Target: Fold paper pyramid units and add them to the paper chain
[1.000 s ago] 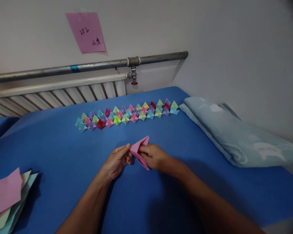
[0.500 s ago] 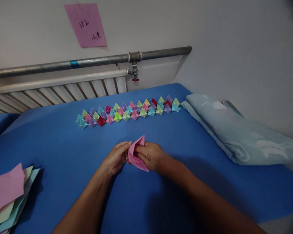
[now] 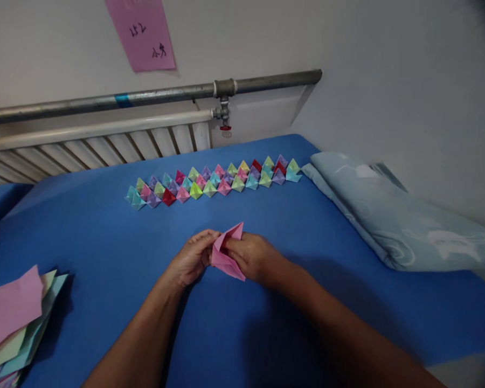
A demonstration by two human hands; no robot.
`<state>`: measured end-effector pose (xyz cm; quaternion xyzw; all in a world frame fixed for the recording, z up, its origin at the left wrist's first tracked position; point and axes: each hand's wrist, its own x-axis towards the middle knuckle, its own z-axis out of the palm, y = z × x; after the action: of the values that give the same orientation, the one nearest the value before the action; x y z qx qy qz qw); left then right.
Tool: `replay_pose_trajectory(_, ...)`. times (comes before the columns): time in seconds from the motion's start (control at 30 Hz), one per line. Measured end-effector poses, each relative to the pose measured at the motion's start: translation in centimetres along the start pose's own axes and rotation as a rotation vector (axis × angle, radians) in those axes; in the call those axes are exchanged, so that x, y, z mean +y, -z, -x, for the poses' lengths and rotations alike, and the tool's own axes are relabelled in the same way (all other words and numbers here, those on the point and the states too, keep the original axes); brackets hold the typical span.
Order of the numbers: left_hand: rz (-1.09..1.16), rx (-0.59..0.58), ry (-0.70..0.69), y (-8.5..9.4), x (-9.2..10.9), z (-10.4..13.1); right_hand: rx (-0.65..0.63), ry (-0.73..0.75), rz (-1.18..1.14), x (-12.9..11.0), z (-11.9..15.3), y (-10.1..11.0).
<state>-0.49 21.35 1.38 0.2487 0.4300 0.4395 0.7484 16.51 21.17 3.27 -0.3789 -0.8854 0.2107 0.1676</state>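
A folded sheet of pink paper is held between my hands above the blue surface. My left hand is closed on its left edge, thumb on top. From the other side, my right hand reaches its fingers into the opening of the fold and grips the paper there; those fingertips are partly hidden. Beyond my hands, several small folded paper boats in many colours stand packed together in long rows.
At the left edge lies a loose stack of coloured paper. A folded pale blue-green blanket rests on the right. Along the back wall run a metal pipe with a red valve, a white radiator and a pink note.
The camera view has tilted down slightly. Both hands keep their hold on the pink paper, whose opening looks slightly narrower.
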Motion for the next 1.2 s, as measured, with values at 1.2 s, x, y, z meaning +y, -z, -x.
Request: replay_pose_trajectory(1.2, -0.214, 0.206, -0.067, -1.3, -0.8, 0.8, 0.086, 0.017, 0.280, 0.5, -0.1, -1.4)
